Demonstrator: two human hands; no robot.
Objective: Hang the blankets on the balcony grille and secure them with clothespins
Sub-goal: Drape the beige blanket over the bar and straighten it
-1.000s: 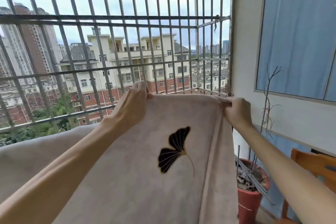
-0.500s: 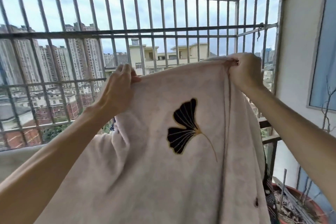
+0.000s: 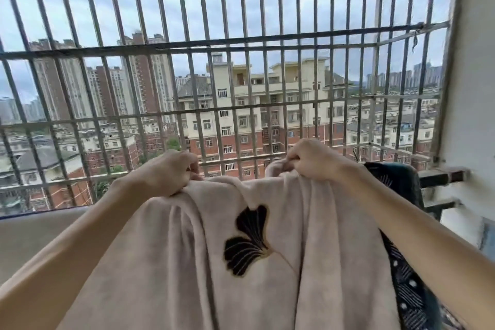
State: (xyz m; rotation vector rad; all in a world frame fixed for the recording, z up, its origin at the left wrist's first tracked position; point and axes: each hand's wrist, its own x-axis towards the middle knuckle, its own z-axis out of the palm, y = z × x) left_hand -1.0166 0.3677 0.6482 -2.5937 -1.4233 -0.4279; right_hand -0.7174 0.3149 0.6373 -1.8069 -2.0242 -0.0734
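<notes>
Beige blanket (image 3: pixel 166 262) | gripped: left hand (image 3: pixel 168 174), right hand (image 3: pixel 312 159) | unlabelled

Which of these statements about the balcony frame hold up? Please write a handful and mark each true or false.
1. Both hands have a grip on the top edge of the beige fleece blanket. True: the left hand and the right hand each bunch the fabric.
2. The beige blanket carries a red flower print. False: it shows a black ginkgo leaf motif with pale outlines.
3. A dark patterned blanket lies to the right of the beige one. True.
4. A clothespin is clipped on the beige blanket's top edge. False: no clothespin is visible anywhere.
5. The grey metal balcony grille has only vertical bars. False: horizontal rails cross them.
</notes>
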